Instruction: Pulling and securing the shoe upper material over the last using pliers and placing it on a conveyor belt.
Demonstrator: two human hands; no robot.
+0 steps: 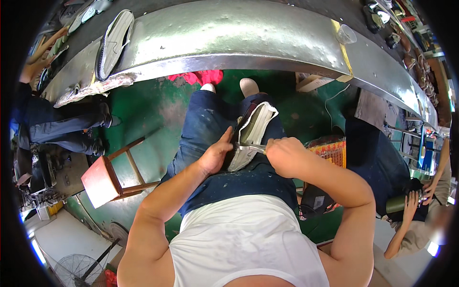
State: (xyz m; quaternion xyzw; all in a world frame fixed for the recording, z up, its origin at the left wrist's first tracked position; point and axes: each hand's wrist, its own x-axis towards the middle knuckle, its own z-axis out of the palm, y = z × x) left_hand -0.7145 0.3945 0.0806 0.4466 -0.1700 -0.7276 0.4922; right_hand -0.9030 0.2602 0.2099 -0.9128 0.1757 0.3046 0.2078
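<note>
A shoe upper point(257, 125) lies sole side up across my lap, its pale insole bottom showing and its rim white and dark. My left hand point(219, 152) is wrapped against its left side with the thumb raised; some fingers are hidden by the shoe. In my right hand point(286, 155) are metal pliers point(254, 147), the fist closed round the handles. Their jaws reach across the shoe bottom to its left edge, close by my left hand. Whether the jaws grip the edge cannot be made out.
A long metal-topped bench point(229, 36) curves ahead, bearing another shoe point(114, 45) and a clear cup point(346, 34). A wooden stool point(106, 181) stands left, a fan point(79, 270) lower left. Co-workers' legs point(67, 122) show left; a person point(412, 215) holding a green bottle sits right.
</note>
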